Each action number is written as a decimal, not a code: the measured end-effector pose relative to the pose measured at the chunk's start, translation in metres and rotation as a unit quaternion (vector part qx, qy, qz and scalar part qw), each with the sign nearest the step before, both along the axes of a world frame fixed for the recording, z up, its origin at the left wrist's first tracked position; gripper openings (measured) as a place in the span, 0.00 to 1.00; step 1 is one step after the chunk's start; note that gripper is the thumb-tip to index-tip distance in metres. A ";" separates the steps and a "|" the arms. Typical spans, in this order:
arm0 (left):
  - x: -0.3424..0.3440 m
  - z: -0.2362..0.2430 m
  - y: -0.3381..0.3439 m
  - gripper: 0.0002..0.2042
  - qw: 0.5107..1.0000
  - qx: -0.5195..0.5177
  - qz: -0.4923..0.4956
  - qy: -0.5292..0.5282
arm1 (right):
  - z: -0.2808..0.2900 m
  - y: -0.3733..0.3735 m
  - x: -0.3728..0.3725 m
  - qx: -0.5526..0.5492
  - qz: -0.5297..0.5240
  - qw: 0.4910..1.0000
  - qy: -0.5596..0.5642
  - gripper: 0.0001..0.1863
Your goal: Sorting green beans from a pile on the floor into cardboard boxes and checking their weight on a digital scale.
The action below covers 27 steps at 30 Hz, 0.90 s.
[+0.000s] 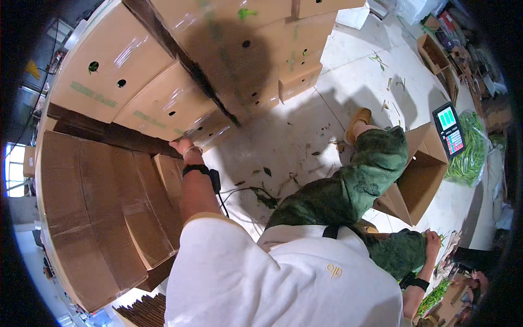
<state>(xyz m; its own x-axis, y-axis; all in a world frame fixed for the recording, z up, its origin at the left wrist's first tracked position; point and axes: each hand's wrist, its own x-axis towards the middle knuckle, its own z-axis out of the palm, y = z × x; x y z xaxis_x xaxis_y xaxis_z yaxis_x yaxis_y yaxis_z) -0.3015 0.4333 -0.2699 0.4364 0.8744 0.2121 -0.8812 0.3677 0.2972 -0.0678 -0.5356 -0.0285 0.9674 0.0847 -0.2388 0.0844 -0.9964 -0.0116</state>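
My left hand [186, 145] reaches to the lower edge of the stacked cardboard boxes [158, 92], beside the gap between two stacks. Its fingers are small and partly hidden, so their grip cannot be made out. My right hand [432, 243] is at the lower right, out past my bent knee, with its fingers closed. A bit of green shows at its fingertips, too small to name. Just beyond that knee stands an open cardboard box [422, 188], tilted in view, and a scale display [448, 129] with a lit screen rises behind it.
A clear bag of long green peppers [469, 150] lies at the right. More green produce [434, 298] is below my right hand. Brown cartons [92, 207] stand on the left, near a bundle of flattened cardboard [143, 312]. Leaf scraps and a black cable [248, 189] litter the pale floor.
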 end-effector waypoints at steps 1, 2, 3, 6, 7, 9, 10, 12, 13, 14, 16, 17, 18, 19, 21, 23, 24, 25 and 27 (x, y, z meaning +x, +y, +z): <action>0.051 0.007 -0.045 0.28 0.955 -0.073 0.090 0.272 | 0.008 -0.021 -0.019 0.023 0.022 0.987 -0.156 0.23; 0.096 0.057 -0.081 0.29 0.824 -0.105 0.175 0.528 | 0.023 -0.030 -0.029 0.003 0.007 0.986 -0.166 0.23; 0.001 0.059 -0.004 0.31 0.844 -0.007 0.261 0.468 | -0.011 -0.009 0.002 0.031 -0.020 0.996 -0.081 0.17; 0.030 0.069 -0.046 0.32 0.764 -0.036 0.261 0.589 | 0.018 0.011 -0.005 -0.001 -0.102 0.995 -0.014 0.14; 0.030 0.068 -0.045 0.32 0.764 -0.037 0.261 0.589 | 0.026 0.026 -0.006 0.024 -0.112 0.993 -0.012 0.14; 0.037 0.053 -0.048 0.30 0.653 0.007 0.221 0.725 | 0.033 0.031 -0.009 0.055 -0.101 0.992 -0.047 0.17; 0.032 0.035 -0.039 0.30 0.656 0.003 0.217 0.723 | 0.037 0.034 -0.010 0.093 -0.084 0.989 -0.080 0.21; -0.019 -0.008 0.010 0.23 0.626 0.060 0.097 0.771 | 0.038 0.059 0.001 0.090 -0.085 0.991 -0.058 0.21; -0.049 -0.023 0.039 0.21 0.466 0.159 0.098 0.865 | 0.025 0.068 0.010 0.098 -0.087 0.991 -0.034 0.21; -0.054 -0.033 0.056 0.20 0.291 0.250 0.081 0.920 | 0.013 0.063 0.013 0.115 -0.086 0.989 -0.029 0.21; -0.027 -0.072 0.043 0.21 0.296 0.261 0.130 0.910 | 0.022 0.053 0.010 0.122 -0.056 0.989 -0.057 0.20; -0.017 -0.082 0.037 0.23 0.289 0.266 0.197 0.898 | 0.023 0.052 0.008 0.116 -0.058 0.990 -0.062 0.20; -0.010 -0.086 0.032 0.24 0.278 0.268 0.266 0.883 | 0.021 0.053 0.006 0.089 -0.067 0.991 -0.073 0.20; -0.007 -0.089 0.024 0.25 0.264 0.267 0.335 0.864 | 0.020 0.053 0.007 0.062 -0.073 0.992 -0.083 0.20; -0.002 -0.082 0.011 0.28 0.225 0.262 0.474 0.810 | 0.018 0.059 0.005 0.058 -0.062 0.992 -0.088 0.20; -0.002 -0.066 0.001 0.31 0.177 0.253 0.603 0.736 | 0.016 0.065 0.007 0.057 -0.051 0.993 -0.089 0.20; 0.013 -0.060 -0.015 0.31 0.186 0.256 0.593 0.741 | 0.026 0.065 0.004 0.032 -0.061 0.995 -0.071 0.20; 0.045 -0.046 -0.041 0.34 0.515 0.169 0.446 0.712 | 0.042 0.061 -0.006 -0.005 -0.083 0.995 -0.059 0.20; 0.049 -0.011 -0.042 0.37 0.773 -0.012 0.207 0.599 | 0.044 0.054 -0.010 -0.005 -0.086 0.993 -0.080 0.20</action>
